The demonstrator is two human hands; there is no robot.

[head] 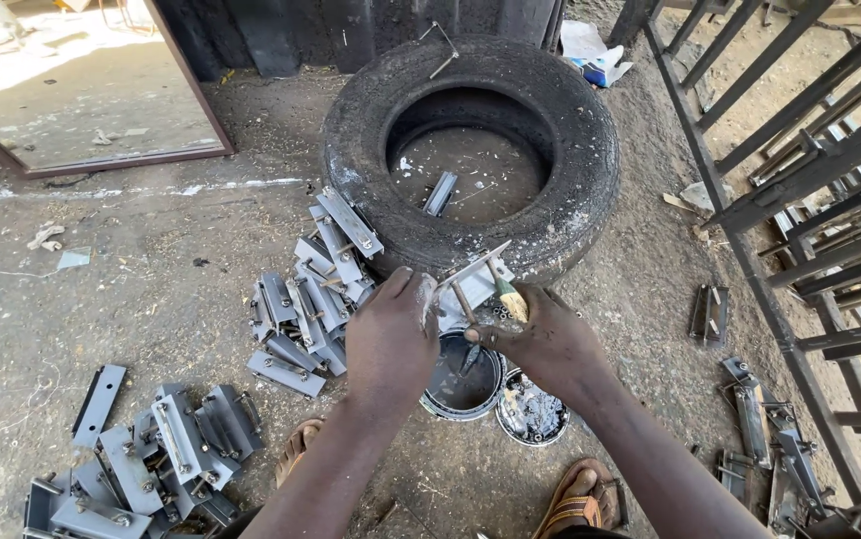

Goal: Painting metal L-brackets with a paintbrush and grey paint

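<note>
My left hand grips a grey metal bracket piece with short pins, holding it over an open paint tin. My right hand holds a small paintbrush with a yellowish handle against that bracket. The tin holds dark grey paint. A second round tin or lid, smeared with silver paint, lies just right of the first. Both hands are stained with paint.
A worn black tyre lies flat ahead, one bracket inside it. Painted brackets are heaped at its left and at lower left. A dark metal gate frame runs along the right. My sandalled feet rest below.
</note>
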